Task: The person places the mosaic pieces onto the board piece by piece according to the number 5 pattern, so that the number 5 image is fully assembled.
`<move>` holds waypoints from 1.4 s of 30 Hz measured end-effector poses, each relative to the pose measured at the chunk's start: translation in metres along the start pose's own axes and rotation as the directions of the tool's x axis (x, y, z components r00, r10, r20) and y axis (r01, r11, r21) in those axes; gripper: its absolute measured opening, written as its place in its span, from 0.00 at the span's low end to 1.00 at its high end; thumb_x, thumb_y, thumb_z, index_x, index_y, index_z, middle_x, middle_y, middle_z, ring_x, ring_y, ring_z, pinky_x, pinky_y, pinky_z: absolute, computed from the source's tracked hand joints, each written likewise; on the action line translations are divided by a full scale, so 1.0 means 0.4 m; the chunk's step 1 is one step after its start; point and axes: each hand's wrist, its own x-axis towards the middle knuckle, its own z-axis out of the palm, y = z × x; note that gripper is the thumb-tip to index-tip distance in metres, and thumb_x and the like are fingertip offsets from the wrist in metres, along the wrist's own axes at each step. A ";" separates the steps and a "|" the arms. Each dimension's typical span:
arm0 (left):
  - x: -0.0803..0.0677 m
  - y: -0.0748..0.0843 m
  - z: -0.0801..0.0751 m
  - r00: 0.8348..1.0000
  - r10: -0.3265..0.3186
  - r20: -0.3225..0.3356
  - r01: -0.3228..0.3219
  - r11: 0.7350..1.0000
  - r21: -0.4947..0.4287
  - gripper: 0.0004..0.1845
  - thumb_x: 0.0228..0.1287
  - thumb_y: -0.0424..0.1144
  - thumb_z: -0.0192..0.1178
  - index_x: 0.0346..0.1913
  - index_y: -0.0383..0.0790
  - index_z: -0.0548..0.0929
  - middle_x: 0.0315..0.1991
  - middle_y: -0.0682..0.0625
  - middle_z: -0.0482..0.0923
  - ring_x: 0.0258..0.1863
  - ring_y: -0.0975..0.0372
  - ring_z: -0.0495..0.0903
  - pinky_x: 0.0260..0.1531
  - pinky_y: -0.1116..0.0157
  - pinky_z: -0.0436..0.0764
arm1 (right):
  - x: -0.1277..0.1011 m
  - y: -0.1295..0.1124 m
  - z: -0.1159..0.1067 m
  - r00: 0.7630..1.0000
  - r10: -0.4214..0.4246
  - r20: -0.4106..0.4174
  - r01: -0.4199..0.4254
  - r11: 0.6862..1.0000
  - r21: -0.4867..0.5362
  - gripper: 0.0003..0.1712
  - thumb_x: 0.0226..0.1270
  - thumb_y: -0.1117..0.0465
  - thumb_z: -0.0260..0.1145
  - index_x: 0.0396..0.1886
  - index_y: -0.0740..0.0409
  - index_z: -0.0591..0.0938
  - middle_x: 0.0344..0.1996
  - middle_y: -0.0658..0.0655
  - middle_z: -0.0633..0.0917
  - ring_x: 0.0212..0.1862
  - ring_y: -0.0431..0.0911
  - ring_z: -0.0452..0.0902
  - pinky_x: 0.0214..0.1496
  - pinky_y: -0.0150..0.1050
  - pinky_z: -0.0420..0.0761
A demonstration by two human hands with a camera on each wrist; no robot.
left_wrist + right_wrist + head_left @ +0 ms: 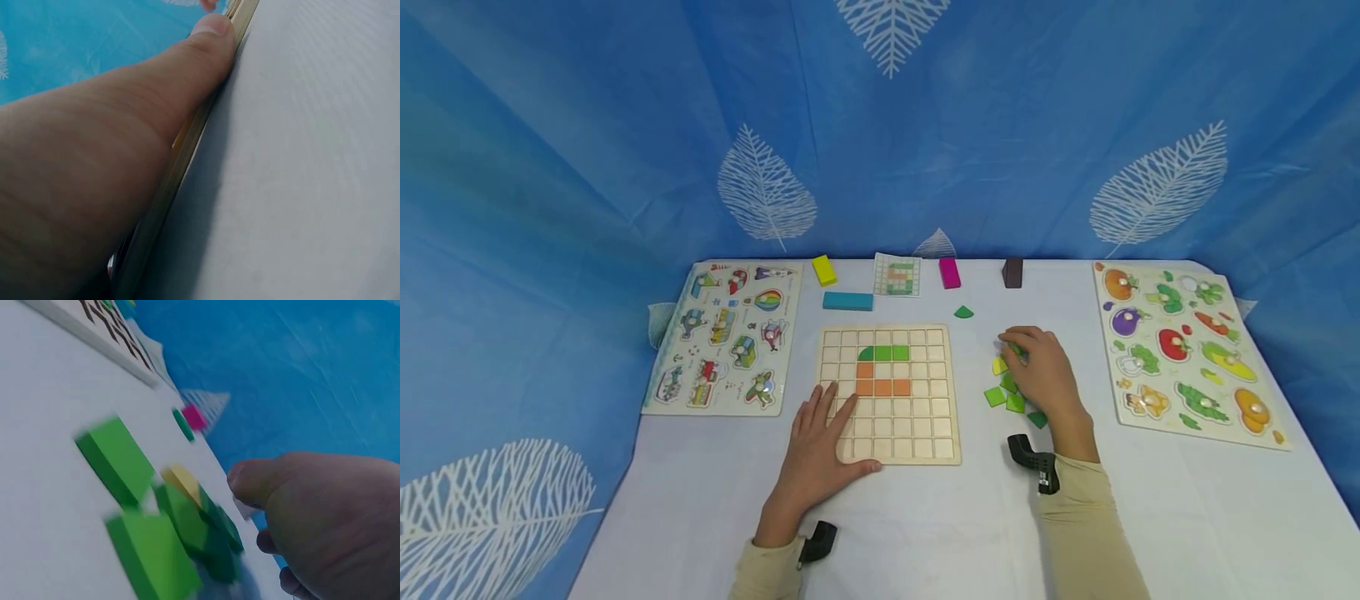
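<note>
A wooden grid board [936, 450] lies on the table, with green pieces [892, 353] in one row and orange squares [883, 387] below them. My left hand [820, 446] rests spread over its lower left corner, fingers on the cells; in the left wrist view the thumb [209, 47] lies along the wooden edge. Over a small pile of green pieces [153, 556] and a yellow one [999, 365] is my right hand [1043, 371], fingers bent. Its thumb [256, 478] shows beside the pile; whether the fingertips hold a piece, I cannot tell.
A pattern card [898, 276] lies behind the board, among yellow [823, 270], blue [847, 302], magenta [950, 272] and brown [1013, 272] blocks. A dark green quarter-round piece [964, 312] lies alone. Picture puzzles stand at left [775, 367] and right [1195, 333]. A blue curtain [1000, 125] hangs behind.
</note>
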 end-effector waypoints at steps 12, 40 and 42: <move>0.001 -0.003 0.002 0.999 -0.018 0.029 0.018 1.000 0.011 0.60 0.45 0.73 0.72 0.80 0.51 0.62 0.84 0.45 0.45 0.84 0.49 0.38 0.79 0.41 0.46 | -0.015 0.044 -0.026 0.992 0.115 0.057 -0.115 0.993 -0.006 0.17 0.77 0.60 0.60 0.59 0.59 0.84 0.64 0.66 0.79 0.66 0.64 0.70 0.69 0.63 0.69; 0.002 -0.003 0.006 1.000 0.010 -0.004 -0.009 1.000 0.030 0.60 0.43 0.71 0.73 0.79 0.49 0.65 0.83 0.42 0.49 0.83 0.45 0.43 0.77 0.38 0.50 | -0.013 0.050 -0.016 0.985 0.161 -0.069 -0.161 0.987 0.011 0.16 0.73 0.63 0.63 0.56 0.62 0.84 0.63 0.68 0.79 0.62 0.64 0.74 0.63 0.62 0.73; 0.002 -0.002 0.005 1.000 0.007 -0.001 -0.007 1.000 0.025 0.59 0.43 0.72 0.73 0.79 0.49 0.65 0.83 0.42 0.49 0.83 0.46 0.42 0.77 0.38 0.50 | -0.012 0.051 -0.016 0.985 0.163 -0.061 -0.162 0.987 0.010 0.15 0.73 0.63 0.63 0.56 0.62 0.84 0.63 0.67 0.79 0.62 0.64 0.74 0.65 0.62 0.73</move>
